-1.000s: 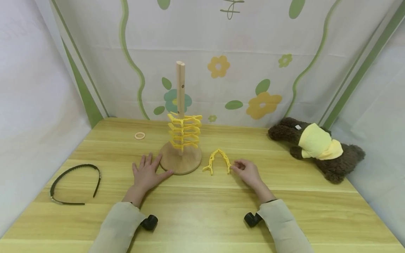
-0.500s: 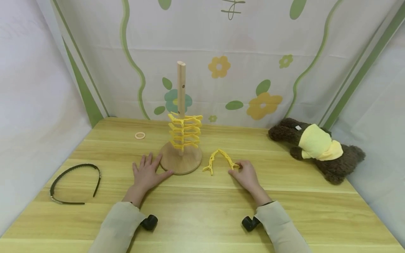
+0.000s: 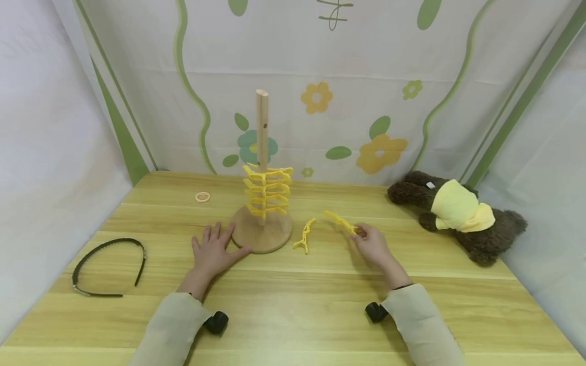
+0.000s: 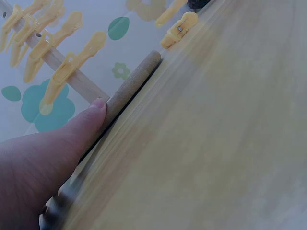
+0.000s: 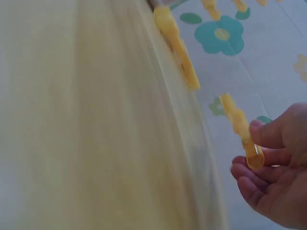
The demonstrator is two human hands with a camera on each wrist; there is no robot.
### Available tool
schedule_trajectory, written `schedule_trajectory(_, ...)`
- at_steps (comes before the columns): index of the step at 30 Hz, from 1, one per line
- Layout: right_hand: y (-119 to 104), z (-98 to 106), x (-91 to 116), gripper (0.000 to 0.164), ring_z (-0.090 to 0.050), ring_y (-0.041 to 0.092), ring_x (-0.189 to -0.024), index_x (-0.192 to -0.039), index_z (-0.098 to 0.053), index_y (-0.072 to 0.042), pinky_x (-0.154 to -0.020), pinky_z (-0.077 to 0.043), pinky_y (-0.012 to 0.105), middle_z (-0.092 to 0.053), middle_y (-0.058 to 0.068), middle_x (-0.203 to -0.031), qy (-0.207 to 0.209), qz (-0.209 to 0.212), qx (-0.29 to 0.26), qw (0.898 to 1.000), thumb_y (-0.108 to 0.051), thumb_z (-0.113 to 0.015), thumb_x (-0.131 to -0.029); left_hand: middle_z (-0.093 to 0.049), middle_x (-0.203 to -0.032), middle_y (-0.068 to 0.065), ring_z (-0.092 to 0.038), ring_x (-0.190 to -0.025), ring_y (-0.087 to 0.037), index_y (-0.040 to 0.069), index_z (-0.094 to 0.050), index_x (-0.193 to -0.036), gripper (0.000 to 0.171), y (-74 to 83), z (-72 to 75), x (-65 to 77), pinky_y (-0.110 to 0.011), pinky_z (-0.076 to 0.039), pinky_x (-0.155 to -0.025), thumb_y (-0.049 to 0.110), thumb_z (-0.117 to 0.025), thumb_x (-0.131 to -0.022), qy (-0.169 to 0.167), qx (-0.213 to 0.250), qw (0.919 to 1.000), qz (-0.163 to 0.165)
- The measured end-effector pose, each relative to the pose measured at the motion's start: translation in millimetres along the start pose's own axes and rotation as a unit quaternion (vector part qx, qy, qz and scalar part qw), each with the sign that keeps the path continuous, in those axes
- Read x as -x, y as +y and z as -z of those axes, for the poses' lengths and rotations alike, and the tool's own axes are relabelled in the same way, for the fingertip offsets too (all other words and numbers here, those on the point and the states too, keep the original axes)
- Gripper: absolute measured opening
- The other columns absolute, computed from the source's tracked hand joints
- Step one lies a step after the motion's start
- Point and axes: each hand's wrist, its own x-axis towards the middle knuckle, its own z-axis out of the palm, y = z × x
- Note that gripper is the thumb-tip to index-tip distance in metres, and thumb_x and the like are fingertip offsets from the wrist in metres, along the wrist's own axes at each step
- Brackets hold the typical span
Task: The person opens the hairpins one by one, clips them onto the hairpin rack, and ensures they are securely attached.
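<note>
My right hand (image 3: 373,248) pinches the handle end of a yellow alligator hair clip (image 3: 339,220); in the right wrist view the clip's long jaw points away from the thumb. Another yellow hair clip (image 3: 305,238) lies on the table between that hand and a wooden stand. The stand has a round base (image 3: 244,239) and an upright post (image 3: 262,127). Several yellow clips (image 4: 65,73) are fixed one above another on the lower post. My left hand (image 3: 212,254) rests spread at the base's left side, with its thumb on the base rim in the left wrist view.
A black headband (image 3: 110,240) lies at the left of the wooden table (image 3: 293,315). A small pale ring (image 3: 197,197) sits behind the left hand. A brown plush toy (image 3: 494,231) in a yellow top lies at the back right. A floral-printed curtain (image 3: 366,61) hangs behind the table.
The right hand took hold of the right-hand clip of the two on the table, then drew it right, apart from the other. The left hand stayed on the stand's base.
</note>
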Motion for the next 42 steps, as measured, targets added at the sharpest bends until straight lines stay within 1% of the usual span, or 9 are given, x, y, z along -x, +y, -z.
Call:
schedule_trajectory(4, -6, 19, -9, 0.033, -0.055, 0.034, -0.084, -0.116, -0.045, 0.011, -0.064, -0.046, 0.04, -0.055, 0.025, -0.097, 0.01, 0.049, 0.046, 0.998, -0.005, -0.049, -0.087, -0.02, -0.136, -0.025, -0.008, -0.123, -0.043, 0.014, -0.03, -0.135, 0.088, 0.3, 0.7, 0.1, -0.066, 0.004, -0.085, 0.071, -0.044, -0.069, -0.002, 0.001, 1.0, 0.0)
schedule_trajectory(7, -13, 32, -17, 0.032, -0.055, 0.035, -0.082, -0.115, -0.046, 0.011, -0.065, -0.045, 0.042, -0.056, 0.025, -0.095, 0.021, 0.078, 0.072, 0.994, -0.005, -0.048, -0.088, -0.019, -0.136, -0.024, -0.008, -0.123, -0.043, 0.014, -0.03, -0.135, 0.088, 0.5, 0.9, -0.3, -0.065, 0.004, -0.086, 0.071, -0.044, -0.069, -0.004, 0.001, 1.0, 0.002)
schedule_trajectory(12, -32, 51, -32, 0.029, -0.056, 0.031, -0.076, -0.111, -0.051, 0.009, -0.063, -0.044, 0.042, -0.058, 0.023, -0.092, 0.051, 0.117, 0.077, 0.989, -0.008, -0.049, -0.088, -0.02, -0.136, -0.025, -0.008, -0.123, -0.044, 0.014, -0.031, -0.135, 0.088, 0.4, 1.2, -0.3, -0.066, 0.004, -0.085, 0.071, -0.044, -0.069, -0.003, -0.001, 1.0, 0.001)
schedule_trajectory(15, -50, 59, -40, 0.025, -0.057, 0.028, -0.07, -0.105, -0.057, 0.008, -0.061, -0.045, 0.04, -0.061, 0.02, -0.085, 0.081, 0.152, 0.079, 0.982, -0.008, -0.054, -0.085, -0.02, -0.135, -0.025, -0.008, -0.123, -0.044, 0.013, -0.031, -0.134, 0.088, 0.3, 1.6, -0.2, -0.066, 0.004, -0.085, 0.07, -0.045, -0.069, -0.001, -0.001, 1.0, 0.001)
schedule_trajectory(18, -70, 64, -48, 0.024, -0.057, 0.026, -0.067, -0.102, -0.059, 0.007, -0.059, -0.045, 0.038, -0.061, 0.018, -0.082, 0.094, 0.177, 0.077, 0.977, -0.009, -0.056, -0.084, -0.02, -0.136, -0.024, -0.008, -0.123, -0.043, 0.014, -0.031, -0.135, 0.087, 0.2, 1.6, -0.3, -0.065, 0.004, -0.085, 0.07, -0.045, -0.069, -0.002, -0.002, 1.0, 0.002)
schedule_trajectory(23, -101, 69, -59, 0.025, -0.055, 0.024, -0.066, -0.103, -0.059, 0.006, -0.057, -0.044, 0.035, -0.061, 0.017, -0.082, 0.075, 0.201, 0.076, 0.974, -0.01, -0.055, -0.085, -0.02, -0.136, -0.024, -0.008, -0.123, -0.043, 0.014, -0.03, -0.135, 0.088, 1.6, 1.7, -0.7, -0.065, 0.005, -0.085, 0.07, -0.044, -0.07, -0.006, 0.0, 1.0, 0.003)
schedule_trajectory(30, -133, 69, -74, 0.026, -0.054, 0.021, -0.071, -0.106, -0.06, 0.0, -0.061, -0.043, 0.034, -0.061, 0.013, -0.089, 0.028, 0.195, 0.069, 0.978, -0.014, -0.055, -0.085, -0.019, -0.136, -0.025, -0.007, -0.123, -0.043, 0.013, -0.03, -0.135, 0.087, 2.2, 2.8, -0.8, -0.065, 0.005, -0.085, 0.069, -0.045, -0.07, -0.006, 0.001, 1.0, 0.004)
schedule_trajectory(38, -154, 52, -87, 0.028, -0.053, 0.019, -0.07, -0.107, -0.061, 0.0, -0.062, -0.043, 0.031, -0.062, 0.012, -0.092, 0.002, 0.207, 0.054, 0.977, -0.016, -0.057, -0.085, -0.018, -0.137, -0.025, -0.006, -0.123, -0.043, 0.013, -0.029, -0.135, 0.088, 1.8, 2.5, 1.2, -0.065, 0.004, -0.086, 0.07, -0.044, -0.07, -0.012, -0.001, 0.9999, 0.007)
schedule_trajectory(42, -165, 43, -91, 0.028, -0.053, 0.018, -0.072, -0.108, -0.06, -0.001, -0.064, -0.043, 0.03, -0.061, 0.011, -0.095, -0.023, 0.198, 0.034, 0.979, -0.016, -0.056, -0.085, -0.019, -0.136, -0.025, -0.006, -0.123, -0.043, 0.012, -0.03, -0.135, 0.088, 2.8, 3.1, 1.6, -0.066, 0.004, -0.085, 0.069, -0.045, -0.07, -0.009, 0.002, 0.9999, 0.004)
